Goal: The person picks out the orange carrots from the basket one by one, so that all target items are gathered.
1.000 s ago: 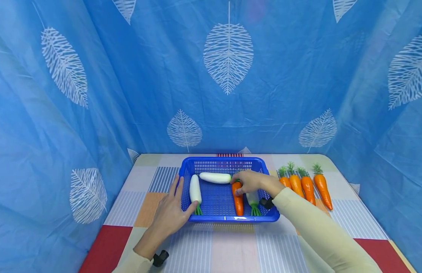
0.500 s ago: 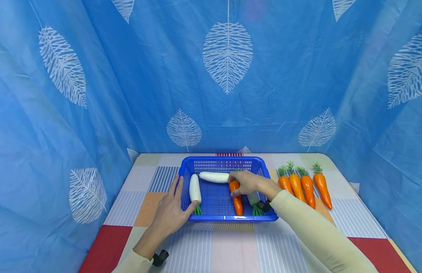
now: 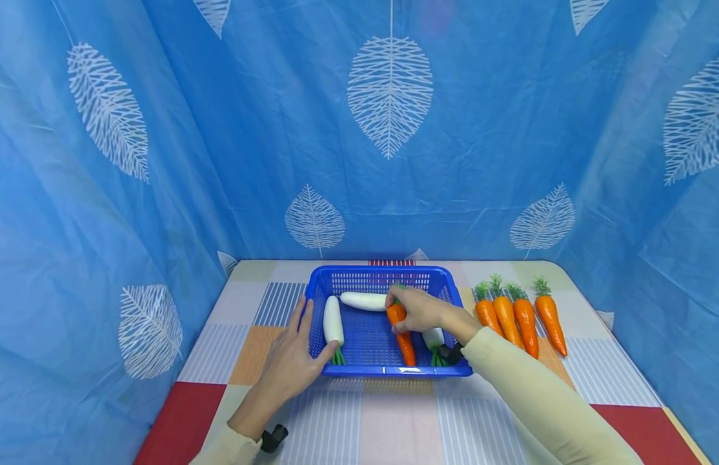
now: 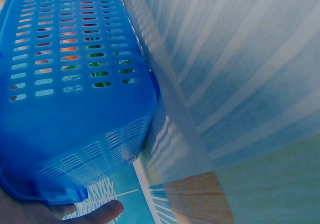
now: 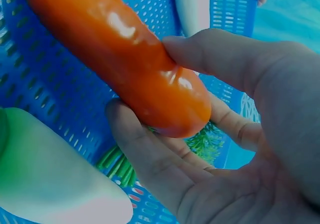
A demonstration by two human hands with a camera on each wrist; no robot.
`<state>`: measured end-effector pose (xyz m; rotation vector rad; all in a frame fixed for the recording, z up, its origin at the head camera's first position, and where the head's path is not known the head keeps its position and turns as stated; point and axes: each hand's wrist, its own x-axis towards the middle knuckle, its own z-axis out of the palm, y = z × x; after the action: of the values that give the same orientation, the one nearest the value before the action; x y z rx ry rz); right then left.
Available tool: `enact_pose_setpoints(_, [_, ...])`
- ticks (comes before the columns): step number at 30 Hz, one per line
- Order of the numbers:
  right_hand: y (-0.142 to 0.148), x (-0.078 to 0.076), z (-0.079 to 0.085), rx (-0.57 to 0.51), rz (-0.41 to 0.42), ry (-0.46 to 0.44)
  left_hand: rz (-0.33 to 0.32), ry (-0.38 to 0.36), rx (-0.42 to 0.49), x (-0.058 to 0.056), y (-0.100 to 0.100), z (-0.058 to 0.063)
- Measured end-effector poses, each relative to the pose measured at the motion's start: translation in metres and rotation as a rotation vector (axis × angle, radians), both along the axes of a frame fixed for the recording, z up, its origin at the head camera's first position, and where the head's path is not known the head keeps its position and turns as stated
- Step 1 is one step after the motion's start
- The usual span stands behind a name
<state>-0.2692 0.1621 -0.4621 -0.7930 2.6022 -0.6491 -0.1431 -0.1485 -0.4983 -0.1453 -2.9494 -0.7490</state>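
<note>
My right hand pinches an orange carrot by its thick top end, inside a blue plastic basket. In the right wrist view the thumb lies on one side of the carrot and fingers on the other. The carrot slants, its tip near the basket's front wall. My left hand rests at the basket's left front corner, fingers extended along the rim and thumb spread near the front. Inside lie white radishes: one along the left, one across the back, one at the right, partly hidden by my right hand.
Several carrots with leafy tops lie side by side on the checked tablecloth, right of the basket. A blue curtain with white leaf prints hangs behind and at both sides of the table.
The carrot's top end has shifted left with my right hand, so it now slants. More of the right-hand radish shows. My left hand stays where it was.
</note>
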Motion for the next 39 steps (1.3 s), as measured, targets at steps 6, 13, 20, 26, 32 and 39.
enact_pose_setpoints(6, [0.003, 0.001, 0.007, -0.047, -0.032, 0.012, 0.003, -0.001, -0.007, 0.0, -0.001, 0.0])
enact_pose_setpoints(13, [0.012, 0.003, 0.014, -0.091, -0.067, 0.043, 0.002, 0.002, -0.01, 0.0, -0.001, -0.001])
enact_pose_setpoints(20, [0.027, 0.005, 0.025, -0.152, -0.068, 0.119, 0.009, -0.004, -0.007, 0.001, 0.0, -0.001])
enact_pose_setpoints(26, [0.043, 0.006, 0.036, -0.208, -0.082, 0.196, 0.008, 0.002, -0.007, 0.001, 0.001, -0.002])
enact_pose_setpoints(32, [0.064, 0.008, 0.046, -0.265, -0.133, 0.208, 0.012, -0.009, -0.011, 0.001, 0.001, -0.003])
enact_pose_setpoints(39, [0.092, 0.01, 0.051, -0.291, -0.234, 0.198, 0.006, -0.007, -0.013, 0.002, 0.001, 0.0])
